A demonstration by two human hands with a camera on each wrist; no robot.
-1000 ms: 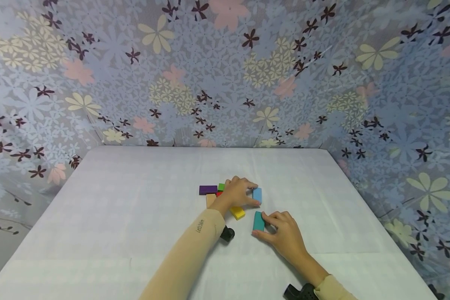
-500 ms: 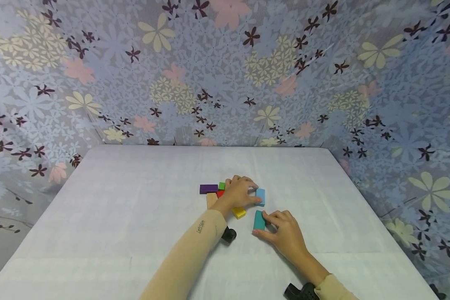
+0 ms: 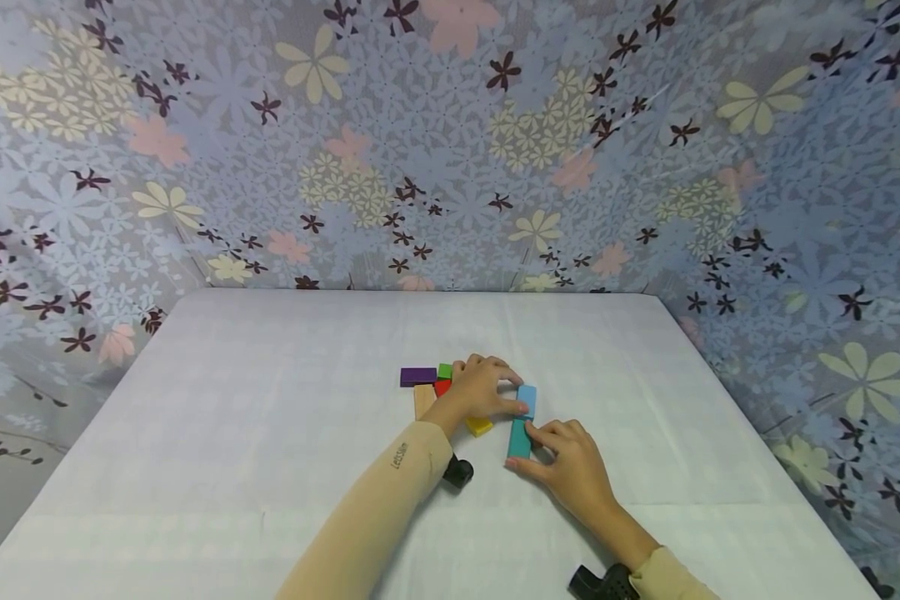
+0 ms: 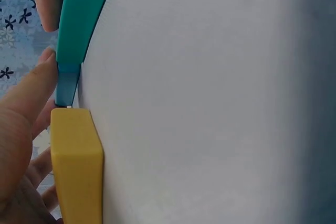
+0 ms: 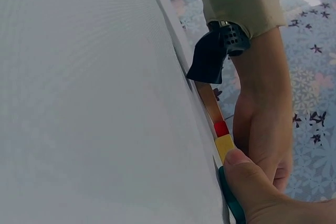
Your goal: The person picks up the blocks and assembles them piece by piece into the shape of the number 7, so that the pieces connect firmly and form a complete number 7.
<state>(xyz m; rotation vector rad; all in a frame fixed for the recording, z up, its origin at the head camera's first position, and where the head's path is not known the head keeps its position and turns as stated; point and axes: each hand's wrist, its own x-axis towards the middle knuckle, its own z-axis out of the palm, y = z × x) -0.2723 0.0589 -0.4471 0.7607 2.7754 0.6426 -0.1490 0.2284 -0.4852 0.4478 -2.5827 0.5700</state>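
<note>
In the head view my left hand (image 3: 482,390) pinches a light blue block (image 3: 527,398) with thumb and fingertips. The end of that block meets a teal block (image 3: 519,440) lying flat on the white table. My right hand (image 3: 572,461) grips the teal block, thumb at its near end and index finger at its far right corner. The left wrist view shows the teal block (image 4: 84,19) end to end with the light blue block (image 4: 67,83). A yellow block (image 4: 79,166) sits close beside the left hand, partly under it in the head view.
Left of the left hand lie a purple block (image 3: 417,377), a green block (image 3: 445,371), a red block (image 3: 441,387) and a tan block (image 3: 423,400), some partly covered by it. Black wrist cameras hang by both wrists. A floral cloth (image 3: 450,167) rises behind the table (image 3: 232,433).
My left hand has slid the light blue block right and towards me, closing the gap to the teal block. The right hand and the teal block stay in place.
</note>
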